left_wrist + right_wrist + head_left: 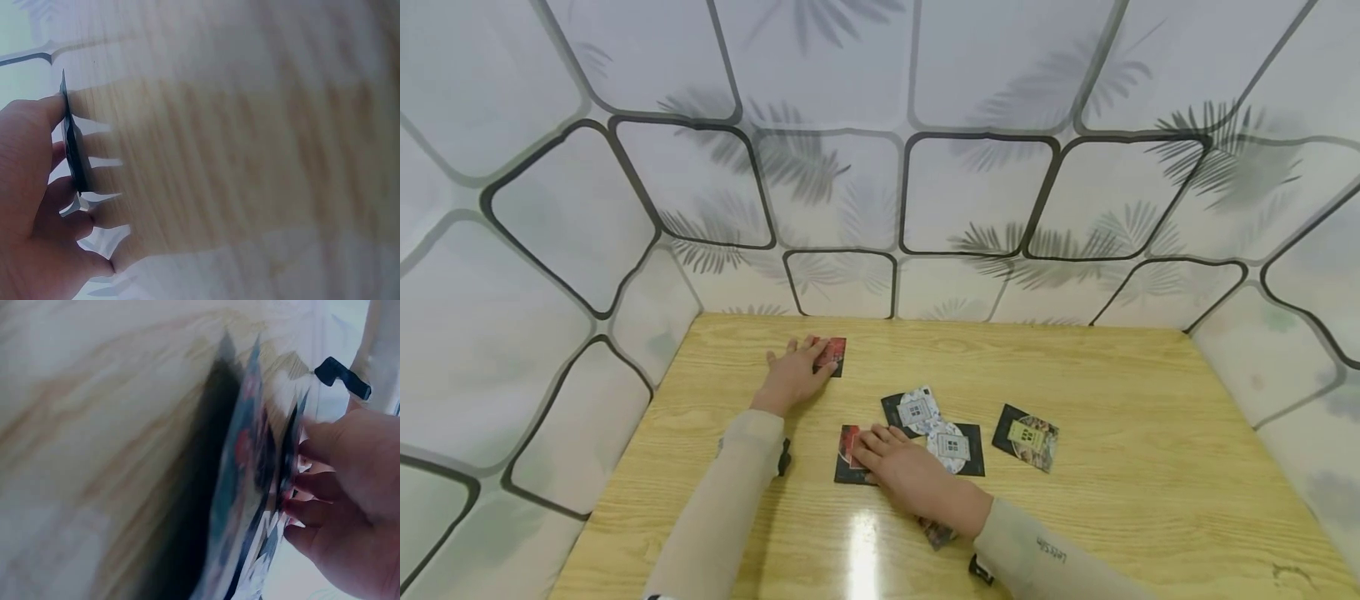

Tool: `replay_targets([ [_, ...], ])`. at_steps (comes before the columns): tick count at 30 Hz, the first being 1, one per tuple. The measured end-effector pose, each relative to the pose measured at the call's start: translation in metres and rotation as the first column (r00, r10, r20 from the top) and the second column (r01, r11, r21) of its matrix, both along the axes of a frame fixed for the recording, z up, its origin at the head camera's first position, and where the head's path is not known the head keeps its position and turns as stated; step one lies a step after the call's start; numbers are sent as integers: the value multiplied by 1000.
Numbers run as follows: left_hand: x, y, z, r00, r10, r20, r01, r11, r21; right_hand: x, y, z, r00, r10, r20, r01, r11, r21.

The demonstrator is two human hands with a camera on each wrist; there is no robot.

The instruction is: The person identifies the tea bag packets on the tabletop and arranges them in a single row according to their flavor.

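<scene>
At the back left, my left hand [793, 377] rests with spread fingers on a small red-and-black flat packet [838, 360]. From the left wrist view, that packet [76, 156] shows edge-on beside the thumb, and the fingertips meet the tabletop. My right hand [906, 467] reaches across the middle, its extended fingers lying on another red-and-black packet [848, 467]. The right wrist view has its fingers [312, 512] against a packet's surface. Just beyond this hand lie two black packets with white patterned fronts, one farther back [917, 410] and one nearer [955, 447], overlapping slightly.
A black packet with a yellow-green label [1030, 437] lies tilted to the right. Another patterned packet [937, 533] pokes out from beneath the right wrist, mostly hidden. Patterned walls [835, 217] enclose the wooden table [1112, 517] at the back and sides.
</scene>
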State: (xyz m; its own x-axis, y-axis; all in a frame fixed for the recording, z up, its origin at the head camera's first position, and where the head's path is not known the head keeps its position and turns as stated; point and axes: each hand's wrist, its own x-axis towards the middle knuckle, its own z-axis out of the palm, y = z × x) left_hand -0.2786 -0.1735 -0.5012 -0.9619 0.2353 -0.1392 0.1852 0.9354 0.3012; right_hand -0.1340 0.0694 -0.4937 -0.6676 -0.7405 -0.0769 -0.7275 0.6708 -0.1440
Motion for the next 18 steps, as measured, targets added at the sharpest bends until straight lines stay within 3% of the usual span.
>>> replay_targets([
  [4, -1, 0, 1, 1000, -2, 0, 2, 1000, -8, -4, 0, 1, 999, -1, 38, 2, 999, -32],
  [18, 0, 1, -2, 1000, -3, 9, 4, 999, -39, -22, -2, -3, 1000, -14, 8, 14, 1000, -24],
])
